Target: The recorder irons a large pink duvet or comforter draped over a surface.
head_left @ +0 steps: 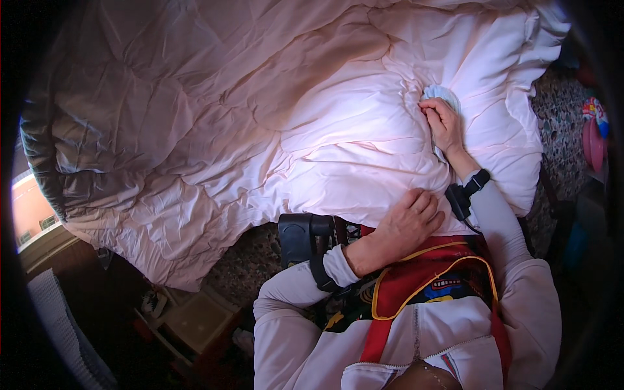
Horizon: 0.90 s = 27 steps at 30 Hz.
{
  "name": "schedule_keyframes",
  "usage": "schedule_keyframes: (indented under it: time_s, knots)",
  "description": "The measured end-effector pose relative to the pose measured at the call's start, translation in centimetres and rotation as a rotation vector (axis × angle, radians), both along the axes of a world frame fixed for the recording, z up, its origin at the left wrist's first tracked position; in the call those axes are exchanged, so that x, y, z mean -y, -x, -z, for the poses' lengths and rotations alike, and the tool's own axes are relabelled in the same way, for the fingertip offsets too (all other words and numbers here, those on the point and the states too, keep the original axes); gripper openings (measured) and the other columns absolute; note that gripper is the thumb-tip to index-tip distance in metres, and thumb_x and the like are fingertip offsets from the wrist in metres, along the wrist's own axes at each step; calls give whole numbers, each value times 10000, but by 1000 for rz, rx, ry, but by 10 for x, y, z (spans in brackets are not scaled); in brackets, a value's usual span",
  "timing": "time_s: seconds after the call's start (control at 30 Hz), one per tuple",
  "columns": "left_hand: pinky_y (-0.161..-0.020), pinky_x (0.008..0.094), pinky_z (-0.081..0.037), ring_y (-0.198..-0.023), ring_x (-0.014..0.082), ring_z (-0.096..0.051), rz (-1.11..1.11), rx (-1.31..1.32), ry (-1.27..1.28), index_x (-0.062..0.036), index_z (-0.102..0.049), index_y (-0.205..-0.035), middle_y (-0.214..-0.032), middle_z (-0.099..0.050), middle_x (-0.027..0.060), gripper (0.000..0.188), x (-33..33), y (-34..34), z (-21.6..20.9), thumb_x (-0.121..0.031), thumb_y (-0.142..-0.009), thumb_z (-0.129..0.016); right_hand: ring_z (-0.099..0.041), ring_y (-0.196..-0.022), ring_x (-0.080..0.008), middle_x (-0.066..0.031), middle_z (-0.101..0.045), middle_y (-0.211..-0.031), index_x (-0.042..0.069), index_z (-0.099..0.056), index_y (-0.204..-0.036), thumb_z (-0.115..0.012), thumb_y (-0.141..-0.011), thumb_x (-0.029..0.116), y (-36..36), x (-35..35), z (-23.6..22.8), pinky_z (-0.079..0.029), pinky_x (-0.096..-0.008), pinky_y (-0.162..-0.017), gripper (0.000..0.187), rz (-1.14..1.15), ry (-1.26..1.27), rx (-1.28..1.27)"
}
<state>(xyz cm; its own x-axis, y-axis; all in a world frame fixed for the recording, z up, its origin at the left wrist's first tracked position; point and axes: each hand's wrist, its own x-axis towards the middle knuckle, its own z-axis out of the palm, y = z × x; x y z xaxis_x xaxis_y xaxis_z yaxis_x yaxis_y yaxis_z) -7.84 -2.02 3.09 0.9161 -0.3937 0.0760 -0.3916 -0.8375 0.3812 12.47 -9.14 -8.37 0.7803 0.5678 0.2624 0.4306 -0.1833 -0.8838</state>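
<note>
Nearest: red apron with yellow piping over a white zip jacket, black strap on the left wrist. Left hand sits at the near edge of the big pale-pink padded quilt, fingers bent, tips down on the cloth. Grip looks narrow; can't tell if it pinches fabric. The quilt fills most of the view, rumpled, near edge by the person's lap.

Farther up, right hand rests on the quilt, fingers curled, thumb close to index: narrow grip, can't confirm anything between the tips. A pale-blue, ridged, soft-looking piece is partly under it (kind unclear, hand covers it).

My read: step in hand is fine fingertip work on the quilt, left steadying, right working. Next move calls for a secure pinch by the right and left-hand pressure to keep folds from creeping.

Far right: speckled floor, pink plastic item.
</note>
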Motion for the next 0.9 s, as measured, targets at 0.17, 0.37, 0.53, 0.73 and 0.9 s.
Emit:
schedule_keyframes:
  time_s: [0.17,0.37,0.53,0.73,0.9]
  knots:
    - [-1028,402,-343,-1149,278,-497,1,-18,-4,-63,-600,-1158,-1184,-564,144,391,0,1,-1,-220,-807,-525,-636,-854,-268,-115,-660,-902,10,-636,-930,-501,-878,42,0,0,1,-496,-331,-790,148,-2,-1,1]
    - [-1029,406,-343,-1154,280,-495,0,-21,-3,-61,-598,-1156,-1187,-563,151,392,0,1,-1,-224,-806,-527,-638,-852,-266,-113,-662,-902,16,-641,-932,-511,-872,37,1,0,-1,-498,-330,-783,144,11,19,-11]
    - [-1032,407,-342,-1158,285,-493,0,-21,-3,-59,-596,-1155,-1196,-557,156,394,0,1,-2,-225,-804,-530,-639,-846,-263,-114,-661,-901,16,-642,-933,-516,-871,35,-1,1,1,-498,-327,-778,142,5,16,13]
    - [-1039,414,-339,-1163,288,-489,0,-28,-19,-63,-596,-1160,-1206,-553,158,395,1,2,-3,-224,-805,-531,-638,-841,-263,-118,-660,-898,13,-639,-936,-512,-873,35,-1,0,0,-495,-325,-774,144,3,21,5]
    - [-1044,417,-336,-1171,288,-486,5,-37,-41,-69,-596,-1165,-1212,-552,156,390,1,3,-3,-222,-812,-528,-637,-839,-263,-122,-659,-897,10,-638,-938,-507,-874,35,0,0,-1,-494,-323,-775,148,-1,14,-1]
